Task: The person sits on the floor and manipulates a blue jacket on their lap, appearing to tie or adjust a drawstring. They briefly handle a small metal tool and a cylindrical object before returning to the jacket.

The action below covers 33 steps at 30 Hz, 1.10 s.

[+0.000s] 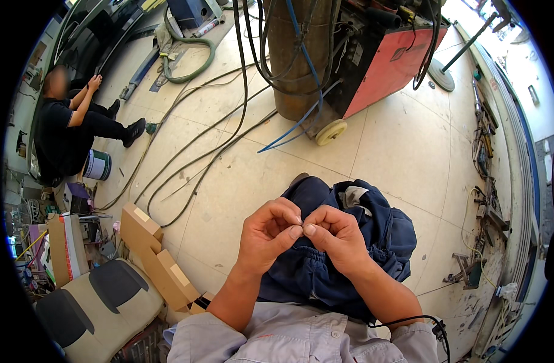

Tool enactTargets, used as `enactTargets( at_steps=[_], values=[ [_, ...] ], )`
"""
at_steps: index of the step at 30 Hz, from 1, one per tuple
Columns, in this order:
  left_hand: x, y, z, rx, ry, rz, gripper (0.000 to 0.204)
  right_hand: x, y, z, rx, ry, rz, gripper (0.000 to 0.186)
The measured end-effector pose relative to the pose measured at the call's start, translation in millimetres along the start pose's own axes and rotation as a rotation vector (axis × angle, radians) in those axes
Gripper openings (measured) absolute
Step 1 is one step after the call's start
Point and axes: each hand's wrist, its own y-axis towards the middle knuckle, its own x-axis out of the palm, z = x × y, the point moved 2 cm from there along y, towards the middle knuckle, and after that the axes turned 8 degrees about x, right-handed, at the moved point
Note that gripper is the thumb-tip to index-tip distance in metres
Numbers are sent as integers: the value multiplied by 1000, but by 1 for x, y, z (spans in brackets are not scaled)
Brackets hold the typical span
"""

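Observation:
My left hand (269, 233) and my right hand (335, 235) meet above my lap, fingertips touching. Thumbs and forefingers of both are pinched together. Whatever sits between them, if anything, is too small to make out. Under the hands a dark blue garment (382, 227) with a grey patch lies bunched over my lap. Its folds hang to the right, and the hands are held over it.
A red welding machine (388, 69) on a cart with a brown gas cylinder (295, 66) stands ahead. Black cables (213, 154) trail over the floor. At left are a seated person (71, 121), cardboard boxes (150, 242) and a seat cushion (101, 302); tools (485, 133) line the right wall.

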Motion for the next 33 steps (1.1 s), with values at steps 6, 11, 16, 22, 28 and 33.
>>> enactTargets(
  at_steps=[6, 11, 16, 22, 28, 33],
  values=[
    [5, 1, 1, 17, 74, 12, 14, -1, 0, 1, 40, 22, -4, 9],
    [4, 1, 0, 14, 75, 7, 14, -3, 0, 4, 89, 79, -24, 11],
    [3, 0, 0, 3, 69, 11, 14, -3, 0, 4, 93, 76, -25, 12],
    [2, -1, 0, 2, 71, 10, 13, -3, -1, 3, 103, 59, -29, 13],
    [0, -2, 1, 5, 68, -1, 11, -5, -1, 5, 121, 73, -32, 14],
    [-2, -2, 0, 14, 48, -24, 11, -6, -1, 4, 138, 75, -33, 15]
  ],
)
